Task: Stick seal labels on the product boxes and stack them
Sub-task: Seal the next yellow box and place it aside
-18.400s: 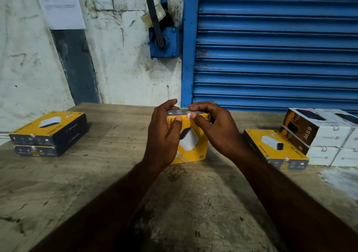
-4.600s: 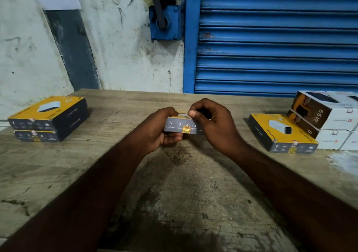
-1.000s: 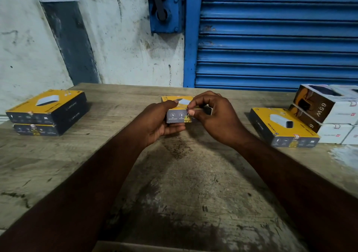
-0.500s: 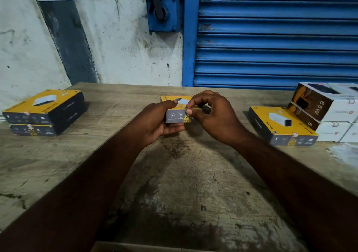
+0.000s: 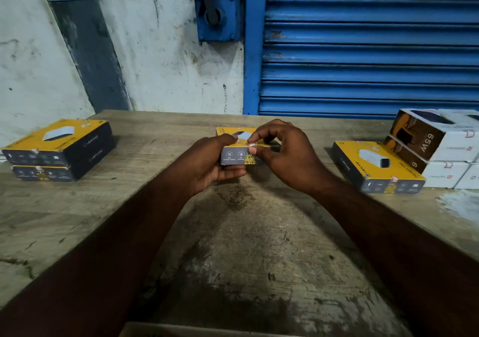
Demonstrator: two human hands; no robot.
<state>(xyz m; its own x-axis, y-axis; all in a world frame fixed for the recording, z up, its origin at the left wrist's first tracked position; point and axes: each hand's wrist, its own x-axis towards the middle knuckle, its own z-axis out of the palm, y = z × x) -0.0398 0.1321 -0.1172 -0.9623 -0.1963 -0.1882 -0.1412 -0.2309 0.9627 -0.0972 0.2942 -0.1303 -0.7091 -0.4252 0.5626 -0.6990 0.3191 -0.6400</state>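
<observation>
My left hand (image 5: 210, 160) grips a box (image 5: 233, 155). My right hand (image 5: 285, 152) pinches its sticker (image 5: 252, 144). Stacked boxes (image 5: 59, 150) sit left, more boxes (image 5: 375, 165) right.

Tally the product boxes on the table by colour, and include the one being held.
Yellow boxes: 4 (two stacked at left, one held at centre, one at right)
White boxes: 4 in view, cut off by the frame edge
Total: 8 in view

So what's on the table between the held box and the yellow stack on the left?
Nothing: in the head view only bare wooden table separates the stack from the held box and the left hand gripping it.
</observation>
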